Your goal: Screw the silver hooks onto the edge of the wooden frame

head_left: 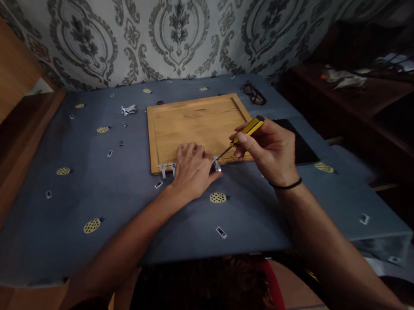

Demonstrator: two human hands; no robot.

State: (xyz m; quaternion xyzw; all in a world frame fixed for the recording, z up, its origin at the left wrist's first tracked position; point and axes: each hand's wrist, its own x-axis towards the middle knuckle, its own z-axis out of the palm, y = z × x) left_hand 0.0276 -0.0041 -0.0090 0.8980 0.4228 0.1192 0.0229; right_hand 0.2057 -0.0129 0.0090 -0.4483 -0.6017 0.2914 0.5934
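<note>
The thing getting worked on is a wooden panel [196, 126] lying flat around the middle of the counter [94, 189], long side facing the person. Warm honey-yellow wood, with a raised border framing a recessed middle, a bit of grain showing and a darker streak near the far side. Starting at the left of its near edge, there are a couple of silver brackets [164, 171], with little tabs poking out past the wood.

Next along is the left hand [193, 169]. Its forearm slants in from the lower left, palm down on the near edge, fingers bent and fairly close together, thumb stretched out to the right under another silver piece [217, 165]. It's partly closed, but I honestly can't tell if it's gripping anything under there.

That silver piece sits at the edge too, and the tip of a yellow-and-black screwdriver [251, 128] comes down right at it. Can't tell if it's properly seated. The shaft slopes down to the left, handle up to the right.

Furthest right, the right hand [274, 147] has the handle pinched between thumb and curled fingers, wrist raised above the counter, dark band [288, 185] around it.
</note>
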